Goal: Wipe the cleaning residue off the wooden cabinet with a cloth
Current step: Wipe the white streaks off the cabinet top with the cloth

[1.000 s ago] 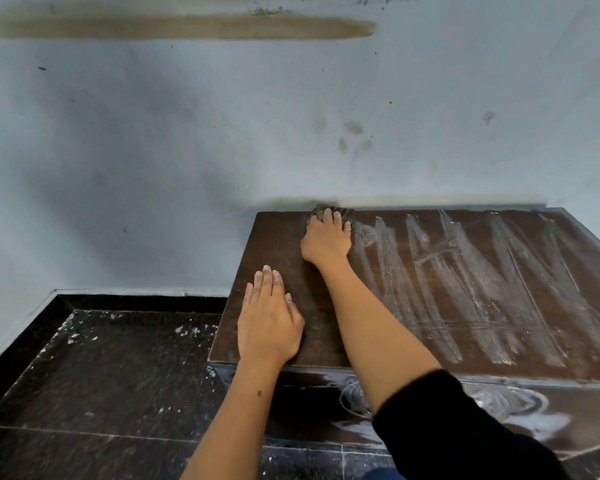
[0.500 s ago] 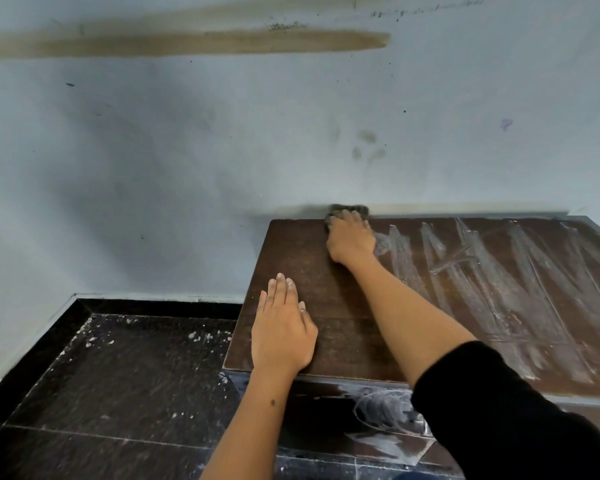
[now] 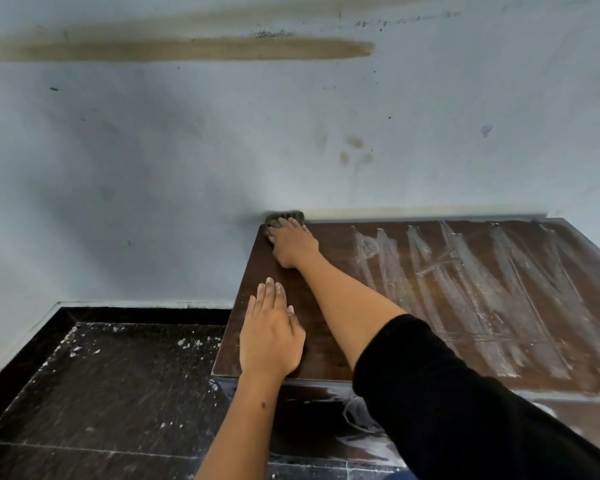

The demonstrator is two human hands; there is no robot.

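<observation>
Nearest the camera, at about six o'clock, the left hand (image 3: 271, 336) lies flat and open, fingers together, on the near left corner of the wooden cabinet (image 3: 326, 348), holding nothing and seemingly bracing the body. Farther out, toward twelve o'clock, the right hand (image 3: 293, 245) reaches across the top on an arm in a black sleeve (image 3: 465, 403) and presses down a dark cloth (image 3: 284, 216), its fingers spread over it at the far left corner, against the pale wall (image 3: 187, 168). Off toward two o'clock, white streaks of residue (image 3: 482, 289) cover most of the top, while the left strip looks clean. To do this pass well, the cloth probably wants firm, even pressure and overlapping strokes drawn rightward into the streaks, refolding to a clean face when it loads up.
</observation>
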